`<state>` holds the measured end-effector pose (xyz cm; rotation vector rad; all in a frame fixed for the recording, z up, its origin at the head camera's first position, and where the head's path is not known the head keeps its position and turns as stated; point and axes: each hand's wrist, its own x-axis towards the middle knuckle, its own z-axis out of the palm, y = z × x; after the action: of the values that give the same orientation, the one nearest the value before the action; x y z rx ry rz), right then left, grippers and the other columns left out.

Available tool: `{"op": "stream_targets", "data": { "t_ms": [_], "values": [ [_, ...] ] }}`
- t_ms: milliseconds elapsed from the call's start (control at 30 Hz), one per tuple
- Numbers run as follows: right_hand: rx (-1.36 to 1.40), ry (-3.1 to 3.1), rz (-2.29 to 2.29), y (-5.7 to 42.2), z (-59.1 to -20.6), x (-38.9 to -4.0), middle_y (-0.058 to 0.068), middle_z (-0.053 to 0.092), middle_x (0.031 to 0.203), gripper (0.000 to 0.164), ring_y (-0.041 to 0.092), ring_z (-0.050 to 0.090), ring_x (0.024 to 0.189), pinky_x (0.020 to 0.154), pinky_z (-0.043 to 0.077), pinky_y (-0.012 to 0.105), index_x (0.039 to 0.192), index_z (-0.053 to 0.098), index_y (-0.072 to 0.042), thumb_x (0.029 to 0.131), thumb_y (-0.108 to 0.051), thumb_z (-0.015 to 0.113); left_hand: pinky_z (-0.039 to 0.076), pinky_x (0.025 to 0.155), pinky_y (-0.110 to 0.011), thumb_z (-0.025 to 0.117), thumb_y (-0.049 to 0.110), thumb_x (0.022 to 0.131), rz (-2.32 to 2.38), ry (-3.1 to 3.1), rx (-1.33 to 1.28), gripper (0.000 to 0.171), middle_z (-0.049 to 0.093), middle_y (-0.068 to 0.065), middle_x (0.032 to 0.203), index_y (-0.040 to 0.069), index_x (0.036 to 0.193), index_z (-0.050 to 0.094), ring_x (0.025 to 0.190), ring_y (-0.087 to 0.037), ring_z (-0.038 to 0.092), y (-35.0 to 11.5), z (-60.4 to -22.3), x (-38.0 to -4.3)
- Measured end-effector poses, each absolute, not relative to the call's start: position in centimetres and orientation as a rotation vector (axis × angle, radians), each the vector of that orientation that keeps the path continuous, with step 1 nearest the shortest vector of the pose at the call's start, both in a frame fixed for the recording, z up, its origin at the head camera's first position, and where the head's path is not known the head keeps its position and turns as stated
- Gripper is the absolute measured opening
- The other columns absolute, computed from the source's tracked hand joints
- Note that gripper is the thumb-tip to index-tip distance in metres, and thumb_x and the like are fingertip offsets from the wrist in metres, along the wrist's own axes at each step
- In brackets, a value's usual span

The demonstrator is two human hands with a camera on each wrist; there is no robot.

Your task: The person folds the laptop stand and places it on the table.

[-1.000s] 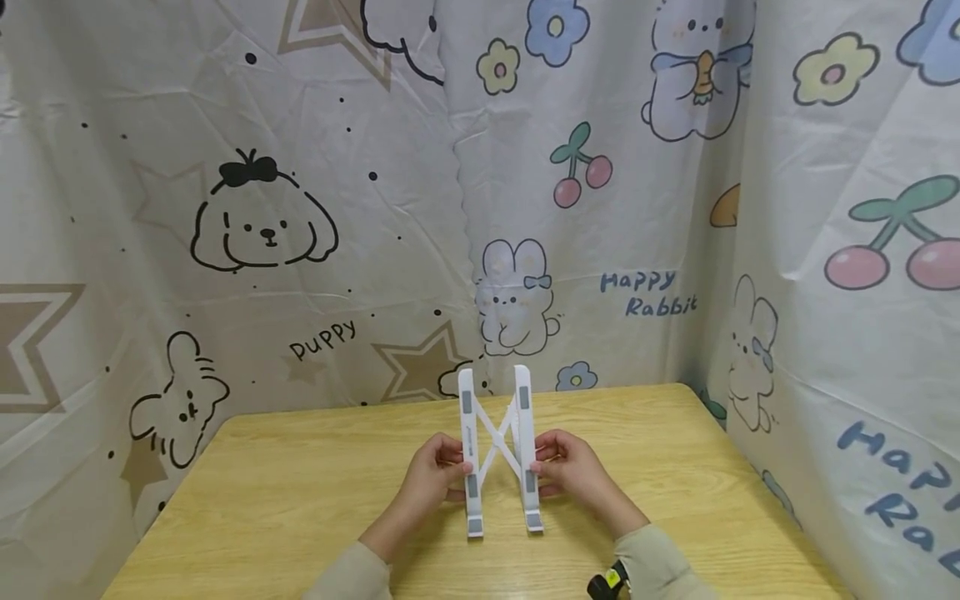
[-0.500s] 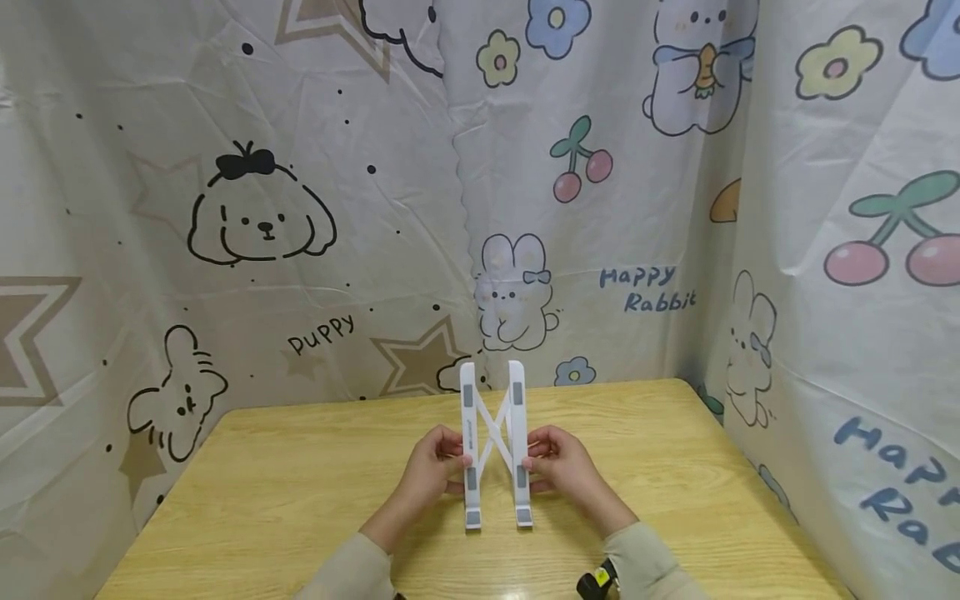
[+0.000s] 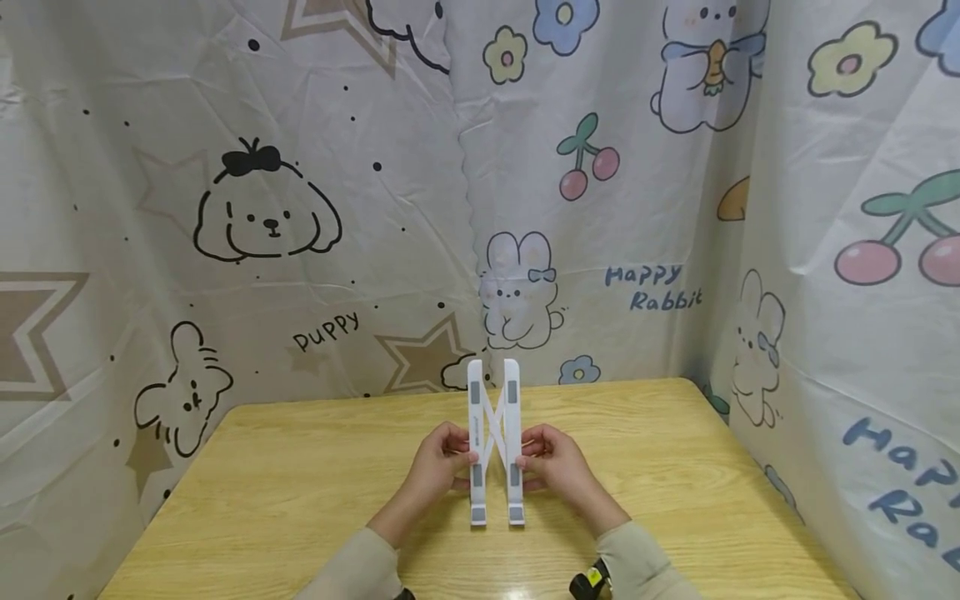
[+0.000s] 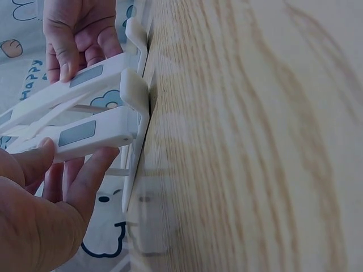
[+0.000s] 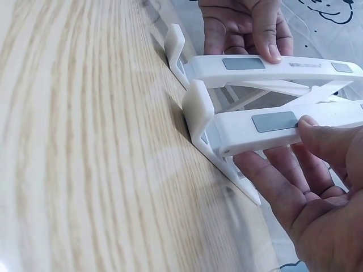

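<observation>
A white folding laptop stand (image 3: 477, 417) with grey pads and an X-shaped brace stands on the table in the middle of the head view. Its two long arms are close together. My left hand (image 3: 437, 460) grips the left arm, thumb on the front face and fingers behind. On the other side my right hand (image 3: 557, 460) holds the right arm the same way. In the left wrist view, the hooked front lips of the stand (image 4: 135, 93) sit at the wooden surface. The right wrist view shows thumb and fingers around the near arm of the stand (image 5: 266, 127).
The wooden table (image 3: 315, 467) extends to both sides of the stand. A curtain (image 3: 405, 275) printed with cartoon animals, stars and flowers hangs behind the table and along its right side. A black strapped device (image 3: 590, 581) is at the right sleeve.
Both hands have moved toward each other, bringing the two arms of the laptop stand closer together. The X brace between them has narrowed.
</observation>
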<state>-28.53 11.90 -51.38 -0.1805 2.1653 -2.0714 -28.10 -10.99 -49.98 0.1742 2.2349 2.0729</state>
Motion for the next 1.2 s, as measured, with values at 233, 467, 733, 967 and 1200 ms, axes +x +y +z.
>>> {"op": "stream_targets", "data": {
  "t_ms": [233,467,733,967,1200],
  "values": [
    [-0.176,2.177,-2.063,11.5,-51.6,-28.5,0.014,0.062,0.101,0.031,0.021,0.067,0.083,0.07,0.065,0.048,0.121,0.06,0.0,0.092,0.003,0.072,0.064,0.065,-0.052,0.069,-0.004,0.094,2.082,2.239,0.184,0.023,0.055,-0.013,0.101,-0.003,0.113,0.057,0.085,-0.018,0.059,-10.7,-50.2,-28.2],
    [-0.199,2.162,-2.067,11.0,-51.7,-28.7,0.014,0.062,0.101,0.03,0.021,0.067,0.083,0.072,0.064,0.05,0.121,0.059,0.001,0.093,0.002,0.071,0.064,0.066,-0.052,0.069,-0.001,0.095,2.085,2.223,0.195,0.023,0.056,-0.011,0.102,-0.001,0.115,0.058,0.087,-0.018,0.058,-10.6,-50.3,-28.3],
    [-0.221,2.159,-2.077,10.6,-51.7,-28.7,0.014,0.062,0.1,0.03,0.022,0.067,0.083,0.071,0.064,0.051,0.12,0.059,0.002,0.092,0.003,0.072,0.064,0.068,-0.054,0.07,-0.001,0.094,2.103,2.2,0.221,0.024,0.057,-0.011,0.101,-0.003,0.115,0.058,0.086,-0.018,0.059,-10.5,-50.4,-28.5],
    [-0.222,2.125,-2.122,10.0,-51.4,-28.5,0.015,0.063,0.099,0.033,0.023,0.067,0.084,0.07,0.064,0.054,0.121,0.059,0.003,0.091,0.006,0.072,0.063,0.071,-0.056,0.069,-0.002,0.095,2.112,2.188,0.228,0.023,0.057,-0.012,0.101,-0.004,0.115,0.057,0.087,-0.018,0.059,-10.4,-50.4,-28.5],
    [-0.219,2.129,-2.118,9.6,-51.6,-28.6,0.015,0.063,0.1,0.032,0.022,0.068,0.084,0.071,0.063,0.055,0.12,0.059,0.002,0.091,0.005,0.072,0.064,0.07,-0.053,0.068,-0.001,0.096,2.104,2.197,0.228,0.024,0.058,-0.015,0.104,-0.003,0.117,0.058,0.088,-0.02,0.059,-10.2,-50.4,-28.5]
  ]
}}
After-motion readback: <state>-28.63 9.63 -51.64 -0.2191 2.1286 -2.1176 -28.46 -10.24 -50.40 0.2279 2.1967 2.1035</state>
